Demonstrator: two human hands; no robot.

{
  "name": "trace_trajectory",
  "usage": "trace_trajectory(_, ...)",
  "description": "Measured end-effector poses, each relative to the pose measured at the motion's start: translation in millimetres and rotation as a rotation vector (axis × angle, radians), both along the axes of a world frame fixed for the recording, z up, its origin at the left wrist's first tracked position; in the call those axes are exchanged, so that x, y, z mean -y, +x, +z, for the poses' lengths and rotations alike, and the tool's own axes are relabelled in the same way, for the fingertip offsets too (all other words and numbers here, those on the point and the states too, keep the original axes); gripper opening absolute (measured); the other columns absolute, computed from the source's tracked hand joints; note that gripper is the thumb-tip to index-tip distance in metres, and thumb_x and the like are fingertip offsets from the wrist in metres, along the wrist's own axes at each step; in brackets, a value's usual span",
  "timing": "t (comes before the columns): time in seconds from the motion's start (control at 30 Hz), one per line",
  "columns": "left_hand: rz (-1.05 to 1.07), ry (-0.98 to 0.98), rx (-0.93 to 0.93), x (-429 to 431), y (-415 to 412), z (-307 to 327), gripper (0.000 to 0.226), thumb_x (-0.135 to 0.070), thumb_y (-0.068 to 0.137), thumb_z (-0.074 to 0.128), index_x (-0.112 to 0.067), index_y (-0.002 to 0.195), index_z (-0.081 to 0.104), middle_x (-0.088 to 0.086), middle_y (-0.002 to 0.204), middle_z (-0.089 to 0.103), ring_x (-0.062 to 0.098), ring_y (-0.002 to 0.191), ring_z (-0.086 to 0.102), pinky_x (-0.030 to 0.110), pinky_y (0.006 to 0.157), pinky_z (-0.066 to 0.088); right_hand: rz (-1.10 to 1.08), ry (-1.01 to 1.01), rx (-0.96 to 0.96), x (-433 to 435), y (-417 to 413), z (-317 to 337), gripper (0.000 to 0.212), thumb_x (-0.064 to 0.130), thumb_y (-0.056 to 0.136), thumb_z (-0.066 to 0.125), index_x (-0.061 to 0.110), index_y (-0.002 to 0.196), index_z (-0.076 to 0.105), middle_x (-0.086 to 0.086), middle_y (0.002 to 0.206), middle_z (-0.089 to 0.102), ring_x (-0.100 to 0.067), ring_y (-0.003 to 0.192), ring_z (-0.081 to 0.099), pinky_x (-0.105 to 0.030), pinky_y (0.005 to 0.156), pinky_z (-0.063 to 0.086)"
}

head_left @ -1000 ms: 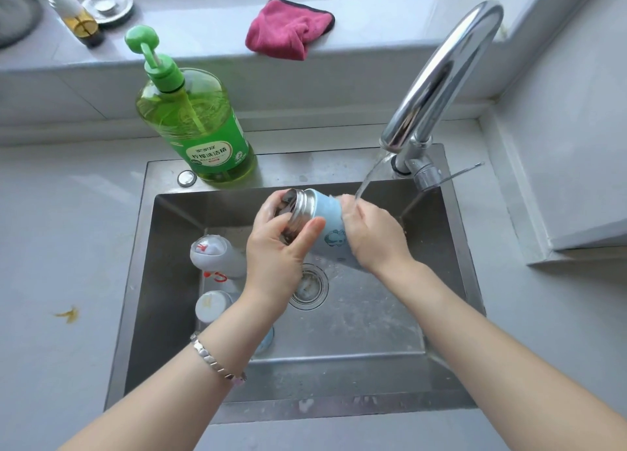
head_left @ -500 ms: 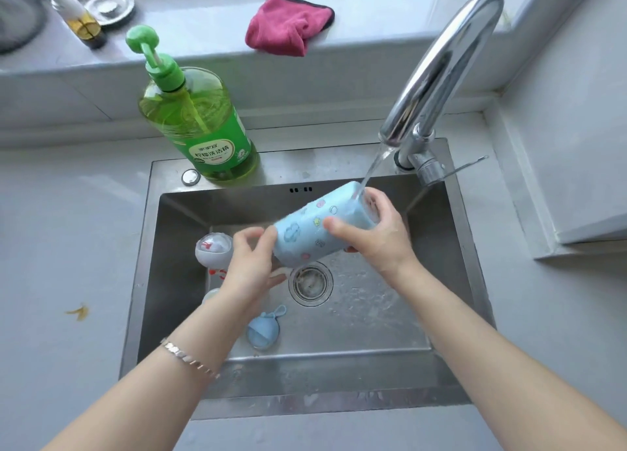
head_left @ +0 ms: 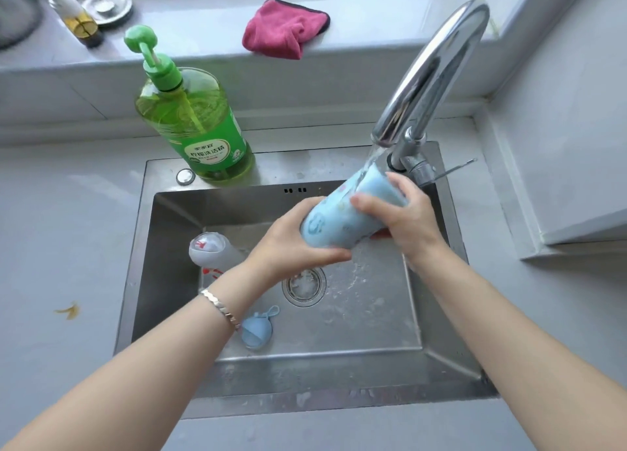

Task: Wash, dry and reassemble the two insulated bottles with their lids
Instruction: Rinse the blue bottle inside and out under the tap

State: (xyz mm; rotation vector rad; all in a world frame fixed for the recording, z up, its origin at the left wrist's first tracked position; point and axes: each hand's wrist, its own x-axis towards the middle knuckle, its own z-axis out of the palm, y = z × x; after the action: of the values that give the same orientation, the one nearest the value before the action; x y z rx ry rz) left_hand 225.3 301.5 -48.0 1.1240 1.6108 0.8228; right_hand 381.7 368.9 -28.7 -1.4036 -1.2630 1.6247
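Observation:
A light blue insulated bottle [head_left: 339, 218] with small printed figures is tilted over the steel sink [head_left: 451, 365], its far end under the running tap [head_left: 431, 73]. My left hand [head_left: 288, 247] wraps its lower end and my right hand [head_left: 403, 213] grips its upper end. A white bottle [head_left: 212, 250] with red marks lies on the sink floor at the left, partly hidden by my left forearm. A blue lid [head_left: 257, 331] with a loop lies on the sink floor near the front.
A green dish soap pump bottle [head_left: 193, 124] stands on the sink's back rim. A pink cloth [head_left: 281, 29], a small spray bottle [head_left: 73, 14] and a metal drain cover [head_left: 107, 7] sit on the ledge behind. The drain [head_left: 303, 284] is mid-sink.
The blue bottle has been turned end for end and swung right and up, so the water stream now hits its far end. My left hand moved from the steel neck to the lower end.

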Motion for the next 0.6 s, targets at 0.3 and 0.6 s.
trace_trajectory(0.3,0.405,-0.418,0.416,-6.0,-7.7,18.2,0.03,-0.045,0.085,0.061,-0.018,0.098,0.061,0.006,0.081,0.064,0.02,0.063,0.063,0.037,0.059,0.057,0.087,-0.363,0.043,-1.6,5.1,-22.5,0.036,0.052,0.081,0.059,0.028,0.108,0.057,-0.003,0.104,0.064,-0.016,0.082,0.066,-0.023,0.055,0.052)
trace_trajectory(0.6,0.361,-0.092,-0.13,-3.1,2.5,37.2,0.04,-0.037,0.07,0.078,-0.024,0.101,0.056,-0.014,0.088,0.051,0.008,0.077,0.057,0.024,0.056,0.054,0.331,0.064,0.34,20.8,21.0,-35.3,0.068,0.041,0.08,0.066,0.026,0.138,0.035,0.004,0.131,0.047,-0.01,0.12,0.046,-0.027,0.097,0.039)
